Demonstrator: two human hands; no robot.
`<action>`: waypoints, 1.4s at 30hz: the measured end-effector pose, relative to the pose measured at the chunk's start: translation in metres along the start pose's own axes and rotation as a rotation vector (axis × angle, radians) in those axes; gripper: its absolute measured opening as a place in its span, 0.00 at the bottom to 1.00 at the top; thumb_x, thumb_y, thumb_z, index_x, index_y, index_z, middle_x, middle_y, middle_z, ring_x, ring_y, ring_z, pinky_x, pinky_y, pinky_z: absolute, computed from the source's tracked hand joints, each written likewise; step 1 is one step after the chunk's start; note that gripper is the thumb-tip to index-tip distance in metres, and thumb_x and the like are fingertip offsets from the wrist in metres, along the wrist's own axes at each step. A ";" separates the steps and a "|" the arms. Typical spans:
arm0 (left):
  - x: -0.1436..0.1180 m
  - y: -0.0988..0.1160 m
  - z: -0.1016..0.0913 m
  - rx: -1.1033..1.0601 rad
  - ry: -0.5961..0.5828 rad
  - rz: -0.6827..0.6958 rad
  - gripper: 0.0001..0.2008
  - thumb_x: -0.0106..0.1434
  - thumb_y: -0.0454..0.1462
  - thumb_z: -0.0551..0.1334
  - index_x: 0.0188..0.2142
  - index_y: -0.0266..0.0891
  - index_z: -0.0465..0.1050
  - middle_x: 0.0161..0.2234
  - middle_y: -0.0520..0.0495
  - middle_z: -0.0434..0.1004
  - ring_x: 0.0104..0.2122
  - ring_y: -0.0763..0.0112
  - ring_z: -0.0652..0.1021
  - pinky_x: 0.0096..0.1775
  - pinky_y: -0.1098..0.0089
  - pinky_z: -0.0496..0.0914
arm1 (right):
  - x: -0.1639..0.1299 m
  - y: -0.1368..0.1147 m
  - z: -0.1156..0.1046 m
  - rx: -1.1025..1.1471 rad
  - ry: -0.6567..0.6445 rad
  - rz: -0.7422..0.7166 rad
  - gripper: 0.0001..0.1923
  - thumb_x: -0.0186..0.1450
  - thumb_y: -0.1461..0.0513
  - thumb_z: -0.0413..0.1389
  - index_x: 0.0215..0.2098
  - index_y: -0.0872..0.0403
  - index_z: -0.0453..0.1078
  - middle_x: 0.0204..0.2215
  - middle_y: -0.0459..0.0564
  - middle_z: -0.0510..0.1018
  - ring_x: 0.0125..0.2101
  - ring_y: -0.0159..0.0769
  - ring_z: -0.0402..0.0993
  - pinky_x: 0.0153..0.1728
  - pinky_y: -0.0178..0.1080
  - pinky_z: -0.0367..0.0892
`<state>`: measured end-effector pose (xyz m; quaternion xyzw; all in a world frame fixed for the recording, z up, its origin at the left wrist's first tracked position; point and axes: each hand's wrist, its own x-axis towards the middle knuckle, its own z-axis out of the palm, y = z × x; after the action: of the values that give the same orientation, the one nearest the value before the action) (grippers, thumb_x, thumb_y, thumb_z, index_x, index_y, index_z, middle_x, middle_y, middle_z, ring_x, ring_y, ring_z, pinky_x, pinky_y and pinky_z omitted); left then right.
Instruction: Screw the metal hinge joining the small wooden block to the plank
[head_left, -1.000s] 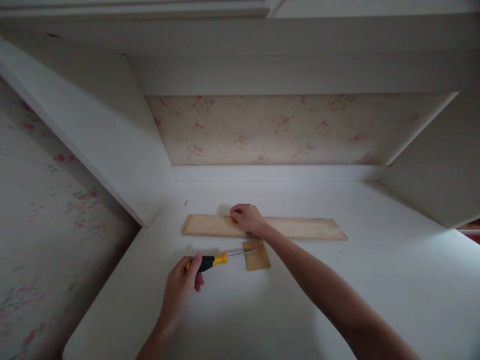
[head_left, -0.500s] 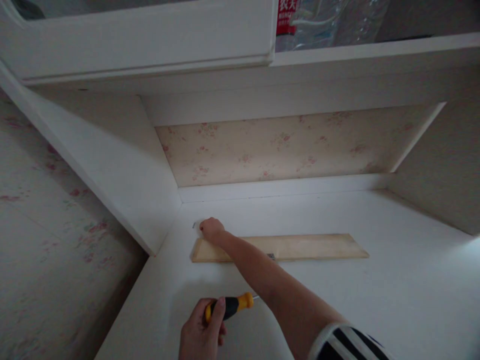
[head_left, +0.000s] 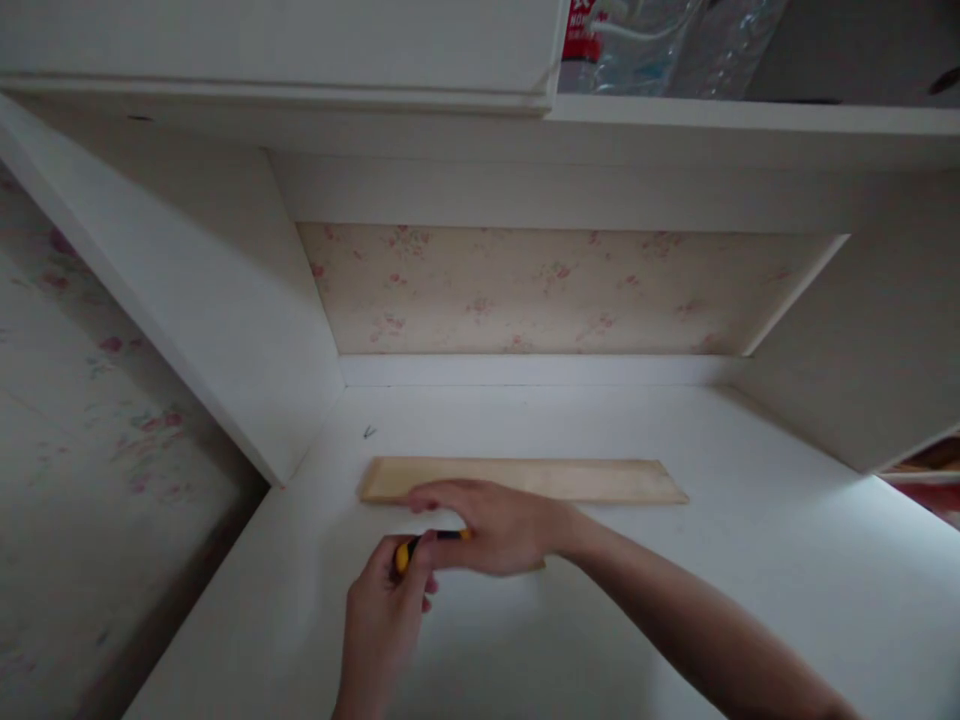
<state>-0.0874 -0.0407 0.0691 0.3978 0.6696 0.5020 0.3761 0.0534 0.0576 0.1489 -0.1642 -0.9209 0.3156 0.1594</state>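
My left hand [head_left: 386,605] is closed around the black and yellow handle of a screwdriver [head_left: 406,552]. Over its other end reaches my right hand [head_left: 491,525], with thumb and fingers spread apart around the handle, the thumb close to my left fingers. My right hand hides the screwdriver's shaft. Just beyond both hands a long pale wooden board [head_left: 615,480] with slanted ends lies on the white surface [head_left: 600,630]. A few small dark slender pieces, perhaps screws [head_left: 369,432], lie behind the board's left end.
A white side panel [head_left: 225,300] rises on the left, and another panel [head_left: 855,330] on the right. Overhead is a white cabinet [head_left: 300,60] with clear plastic bottles [head_left: 652,50] on its open shelf. Floral wallpaper [head_left: 525,290] shows at the back.
My right hand has drawn back from the small dark pieces behind the board to the screwdriver, and its fingers have spread. My left hand still holds the screwdriver, slightly raised. The view has shifted.
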 end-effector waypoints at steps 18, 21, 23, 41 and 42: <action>0.043 -0.034 0.070 0.244 -0.385 0.040 0.17 0.62 0.48 0.52 0.34 0.37 0.71 0.26 0.49 0.72 0.14 0.77 0.66 0.15 0.76 0.55 | -0.076 0.039 -0.039 0.559 1.273 0.295 0.15 0.63 0.57 0.57 0.46 0.46 0.60 0.29 0.39 0.67 0.21 0.26 0.64 0.18 0.30 0.61; 0.049 -0.037 0.082 0.250 -0.378 0.022 0.19 0.63 0.47 0.52 0.43 0.36 0.71 0.27 0.48 0.73 0.13 0.77 0.66 0.15 0.76 0.55 | -0.059 0.040 -0.044 0.677 1.425 0.216 0.12 0.60 0.56 0.60 0.37 0.49 0.62 0.23 0.37 0.65 0.17 0.25 0.61 0.15 0.28 0.58; 0.051 -0.037 0.091 0.214 -0.399 -0.014 0.20 0.63 0.47 0.51 0.44 0.36 0.70 0.27 0.50 0.72 0.13 0.77 0.65 0.13 0.76 0.55 | -0.049 0.041 -0.043 0.690 1.455 0.175 0.12 0.60 0.56 0.60 0.34 0.50 0.61 0.21 0.37 0.64 0.16 0.25 0.60 0.14 0.28 0.57; 0.061 -0.039 0.116 0.105 -0.321 -0.058 0.15 0.61 0.48 0.54 0.30 0.39 0.66 0.19 0.57 0.63 0.12 0.77 0.66 0.11 0.77 0.55 | -0.027 0.075 -0.037 0.656 1.390 0.181 0.13 0.60 0.54 0.60 0.31 0.50 0.60 0.16 0.35 0.62 0.13 0.25 0.58 0.12 0.29 0.55; 0.061 -0.038 0.116 0.082 -0.326 -0.071 0.14 0.61 0.48 0.55 0.30 0.39 0.66 0.19 0.57 0.63 0.12 0.77 0.66 0.11 0.77 0.55 | -0.029 0.075 -0.037 0.658 1.386 0.183 0.13 0.60 0.54 0.60 0.30 0.50 0.61 0.16 0.36 0.62 0.13 0.25 0.58 0.12 0.29 0.55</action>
<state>-0.0129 0.0514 0.0008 0.4652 0.6331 0.3895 0.4807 0.1097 0.1218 0.1237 -0.3438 -0.4523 0.4102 0.7134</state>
